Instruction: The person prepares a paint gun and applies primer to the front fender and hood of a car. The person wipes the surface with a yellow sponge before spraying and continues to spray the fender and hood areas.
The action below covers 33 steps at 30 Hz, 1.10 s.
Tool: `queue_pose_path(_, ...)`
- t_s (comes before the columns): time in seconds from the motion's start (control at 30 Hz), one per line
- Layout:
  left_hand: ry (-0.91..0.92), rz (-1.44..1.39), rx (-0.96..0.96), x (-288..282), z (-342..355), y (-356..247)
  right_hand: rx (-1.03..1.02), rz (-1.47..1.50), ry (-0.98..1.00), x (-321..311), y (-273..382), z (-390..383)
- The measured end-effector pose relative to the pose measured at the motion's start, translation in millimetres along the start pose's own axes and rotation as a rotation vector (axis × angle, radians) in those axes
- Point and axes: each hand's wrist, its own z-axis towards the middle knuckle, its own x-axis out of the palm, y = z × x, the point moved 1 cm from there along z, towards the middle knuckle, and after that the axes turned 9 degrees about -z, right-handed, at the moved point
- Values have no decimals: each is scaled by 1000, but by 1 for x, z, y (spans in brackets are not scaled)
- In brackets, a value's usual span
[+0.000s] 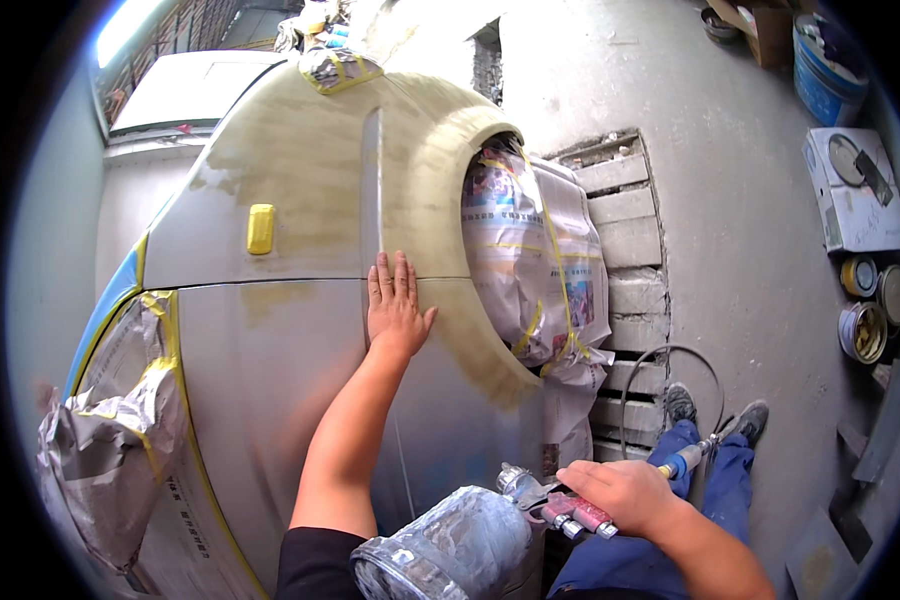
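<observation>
My left hand lies with its fingers stretched out on the grey car body panel, near a seam below a sanded, yellowish patch. A small piece of yellow tape covering sits left of it. To the right of the hand, paper and yellow tape mask the wheel opening. At the lower middle my right hand is closed on a pink-handled spray gun, which has a paint-spattered cup and a hose connected at a blue fitting.
Crumpled masking paper covers the panel at left. A floor channel with slats runs beside the car. A black hose loops near my feet. Along the right stand a blue bucket, a white box, open cans and metal pieces.
</observation>
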Motion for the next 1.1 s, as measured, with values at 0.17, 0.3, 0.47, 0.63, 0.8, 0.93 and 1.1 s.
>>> queue_pose_path(0.17, 261, 239, 328, 56, -82, -93, 89, 83, -72, 23, -26, -22)
queue_pose_path(0.3, 469, 179, 630, 76, -117, -101, 97, 44, -48, 32, -30, -39)
queue_pose_path(0.47, -8, -43, 169, 42, 10, -58, 105, 7, -13, 47, -37, -46)
queue_pose_path(0.63, 160, 79, 409, 128, -45, -168, 187, 20, 13, 64, -61, -72)
queue_pose_path(0.8, 244, 53, 620, 188, -77, -244, 247, -12, 30, 78, -84, -101)
queue_pose_path(0.93, 355, 260, 716, 220, -78, -293, 296, -15, 45, 83, -101, -116)
queue_pose_path(1.1, 688, 175, 790, 250, -131, -313, 314, 6, 92, 88, -122, -146)
